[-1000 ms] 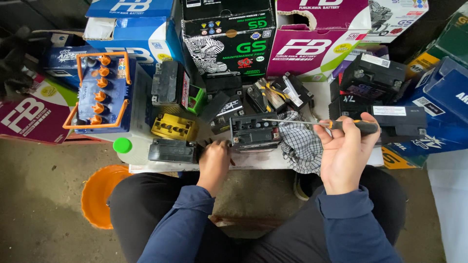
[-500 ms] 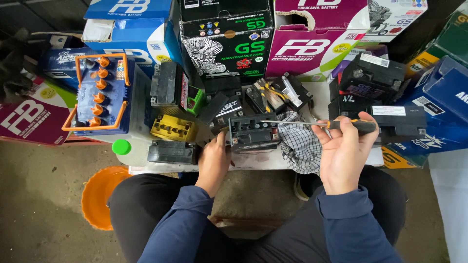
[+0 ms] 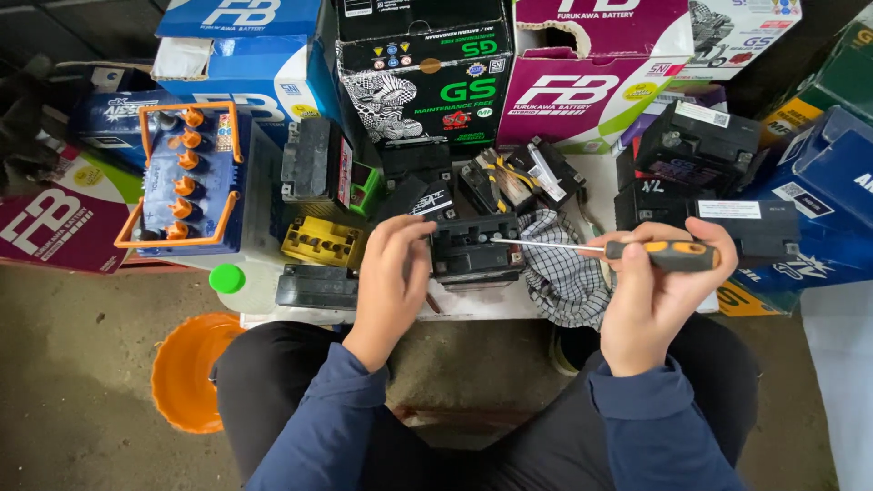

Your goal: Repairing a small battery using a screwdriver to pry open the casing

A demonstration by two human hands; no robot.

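A small black battery [image 3: 473, 250] sits at the front edge of a low white board [image 3: 473, 305]. My left hand [image 3: 393, 273] grips its left side. My right hand [image 3: 657, 291] is closed around the black-and-orange handle of a screwdriver [image 3: 659, 255], held level. Its thin metal shaft [image 3: 546, 244] reaches left, with the tip over the top of the battery. A checked cloth [image 3: 566, 273] lies between the battery and my right hand.
Several black batteries [image 3: 691, 155] and cardboard boxes [image 3: 418, 64] crowd the back and right. A blue battery with orange caps [image 3: 186, 182] stands at left, a yellow cap strip [image 3: 323, 241] beside it. An orange bowl [image 3: 186, 368] and a green-capped bottle [image 3: 232, 280] sit low left.
My left hand has shifted up onto the battery's left side. The screwdriver stays level with its tip at the battery top.
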